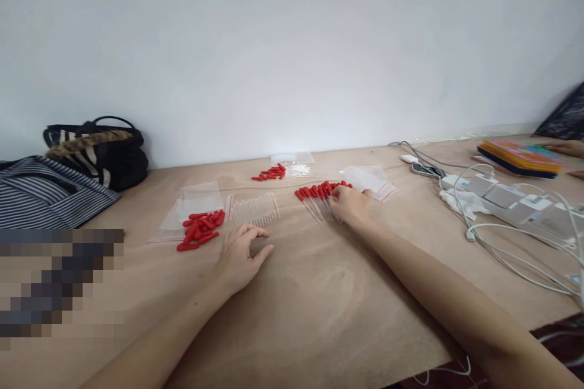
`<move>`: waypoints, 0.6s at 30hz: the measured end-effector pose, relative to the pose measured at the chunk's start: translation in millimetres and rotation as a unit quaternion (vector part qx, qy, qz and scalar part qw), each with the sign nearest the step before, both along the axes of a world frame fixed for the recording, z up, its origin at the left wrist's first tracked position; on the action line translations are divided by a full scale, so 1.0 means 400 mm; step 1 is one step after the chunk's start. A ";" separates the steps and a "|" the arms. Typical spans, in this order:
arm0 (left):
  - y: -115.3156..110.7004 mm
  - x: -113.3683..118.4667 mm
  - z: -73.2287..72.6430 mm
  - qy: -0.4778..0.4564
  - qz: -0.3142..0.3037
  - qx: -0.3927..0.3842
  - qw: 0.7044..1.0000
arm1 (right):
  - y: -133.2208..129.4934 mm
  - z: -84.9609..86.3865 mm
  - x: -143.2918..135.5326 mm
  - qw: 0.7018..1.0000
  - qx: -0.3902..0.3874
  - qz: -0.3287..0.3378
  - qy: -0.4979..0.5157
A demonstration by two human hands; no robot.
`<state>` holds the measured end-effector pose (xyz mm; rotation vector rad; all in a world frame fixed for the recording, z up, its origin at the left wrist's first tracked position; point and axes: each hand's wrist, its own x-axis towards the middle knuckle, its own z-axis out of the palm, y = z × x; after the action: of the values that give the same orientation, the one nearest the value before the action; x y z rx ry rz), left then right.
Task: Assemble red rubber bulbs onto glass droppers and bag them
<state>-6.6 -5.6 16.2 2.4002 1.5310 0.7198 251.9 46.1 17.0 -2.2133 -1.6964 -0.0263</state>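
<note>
On the worktop (pixel 310 304), our right hand (pixel 350 203) touches red-bulbed droppers (pixel 312 192), seemingly to align them; grasp unclear. Our left hand (pixel 241 254) has released fingers.

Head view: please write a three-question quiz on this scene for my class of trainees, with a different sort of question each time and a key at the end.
1. True or false: the left hand is open, with its thumb apart from its other fingers.
2. Multiple choice: the right hand is at which things?
A) white chargers
B) red-bulbed droppers
C) striped bag
3. Fill in the missing word: in the picture, the row of clear tubes lies to the ____ of the red-bulbed droppers.

Key: 1 true; 2 B; 3 left.
</note>
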 end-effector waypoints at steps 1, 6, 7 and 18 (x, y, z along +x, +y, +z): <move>0.007 -0.017 0.012 0.026 -0.007 -0.009 1.000 | 0.001 0.000 -0.001 1.000 0.006 0.000 -0.006; 0.054 -0.142 0.104 0.160 0.006 -0.043 0.986 | -0.002 0.014 -0.044 0.997 0.058 0.053 -0.005; 0.060 -0.167 0.120 0.186 0.029 -0.043 0.981 | -0.001 0.019 -0.066 0.996 0.054 0.075 0.001; 0.076 -0.222 0.126 0.235 0.071 -0.058 0.968 | 0.087 0.028 -0.281 0.991 -0.078 0.091 0.064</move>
<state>-95.3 24.9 66.4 2.5060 1.8708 0.0681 139.6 81.0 28.1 -2.1050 -1.8775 0.2960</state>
